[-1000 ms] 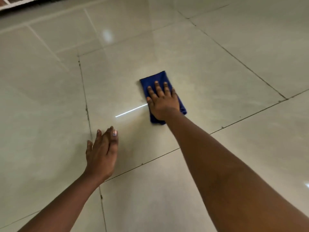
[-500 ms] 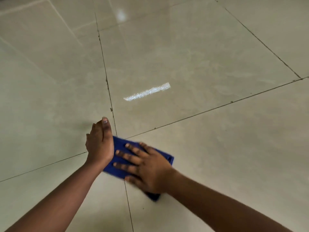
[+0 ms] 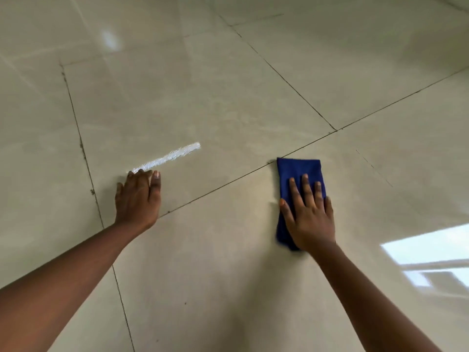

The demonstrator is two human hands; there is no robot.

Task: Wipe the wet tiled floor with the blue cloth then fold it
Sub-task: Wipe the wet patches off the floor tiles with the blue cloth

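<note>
- While pressing flat, fingers spread, on cloth (image 3: 299, 174): right hand (image 3: 311, 219), gripping nothing.
- Lying folded on floor (image 3: 228, 262) beside a grout line.
- Resting open-palmed on tile: left hand (image 3: 138, 199), well apart.

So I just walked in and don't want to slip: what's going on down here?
A person is wiping the tiled floor. Their right hand presses flat on a folded blue cloth beside a grout line, while the left hand braces on the bare tile, apart from the cloth.
</note>
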